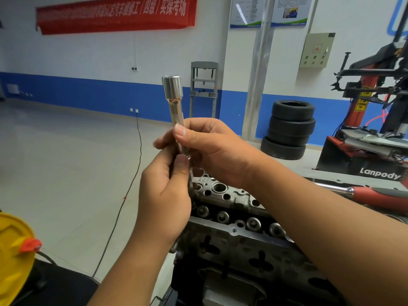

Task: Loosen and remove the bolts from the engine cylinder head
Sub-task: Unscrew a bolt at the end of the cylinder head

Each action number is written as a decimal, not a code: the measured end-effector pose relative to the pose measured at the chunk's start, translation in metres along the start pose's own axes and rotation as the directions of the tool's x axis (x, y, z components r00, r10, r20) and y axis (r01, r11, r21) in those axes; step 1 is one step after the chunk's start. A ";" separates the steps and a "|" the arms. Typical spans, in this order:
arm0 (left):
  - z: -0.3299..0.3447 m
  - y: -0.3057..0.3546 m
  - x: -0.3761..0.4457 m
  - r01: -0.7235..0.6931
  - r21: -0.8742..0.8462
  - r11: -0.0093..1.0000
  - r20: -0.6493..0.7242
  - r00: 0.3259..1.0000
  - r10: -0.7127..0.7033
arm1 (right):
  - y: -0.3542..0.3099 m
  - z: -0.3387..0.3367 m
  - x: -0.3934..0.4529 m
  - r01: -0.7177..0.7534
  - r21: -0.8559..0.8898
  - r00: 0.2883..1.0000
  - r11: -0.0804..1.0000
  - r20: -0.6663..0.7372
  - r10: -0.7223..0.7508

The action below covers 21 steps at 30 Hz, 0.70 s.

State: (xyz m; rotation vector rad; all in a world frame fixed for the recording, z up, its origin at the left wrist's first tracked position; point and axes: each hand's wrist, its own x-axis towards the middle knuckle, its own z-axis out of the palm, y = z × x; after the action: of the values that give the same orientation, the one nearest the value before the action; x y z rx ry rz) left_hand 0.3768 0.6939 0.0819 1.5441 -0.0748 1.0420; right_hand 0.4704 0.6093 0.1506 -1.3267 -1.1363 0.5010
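A long silver socket on an extension bar [174,100] points upward in front of me, its wide fluted end on top. My right hand [209,149] grips the bar's middle, thumb pressed on it. My left hand [167,199] holds the lower end just beneath, where a thin metal rod runs down behind my fingers. Below both hands lies the grey engine cylinder head [234,219], with round valve caps in a row and open bores along its top. No bolt head is clear to see.
A red-handled wrench [362,193] lies on the bench behind my right forearm. A stack of black tyres [289,129] and a red tyre changer [373,120] stand at the right. A yellow container [13,250] sits at lower left, and a black cable [132,180] crosses the floor.
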 end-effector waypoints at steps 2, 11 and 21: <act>-0.001 -0.003 0.000 -0.031 0.069 0.997 -0.048 0.998 0.034 | 0.001 -0.001 0.002 0.001 -0.014 1.000 1.000 -0.009 -0.001; 0.000 -0.004 0.003 0.029 -0.038 0.999 0.002 1.000 -0.029 | 0.001 -0.001 0.002 -0.003 -0.015 0.999 1.000 -0.053 0.002; -0.003 -0.009 0.002 0.007 -0.028 1.000 -0.148 0.989 -0.011 | 0.003 -0.001 0.002 -0.013 -0.029 0.996 0.999 -0.086 0.011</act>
State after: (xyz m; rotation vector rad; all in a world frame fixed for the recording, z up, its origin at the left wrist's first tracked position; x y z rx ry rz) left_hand 0.3818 0.7004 0.0757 1.4366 0.0209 1.1410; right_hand 0.4729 0.6110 0.1486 -1.3692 -1.0692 0.4333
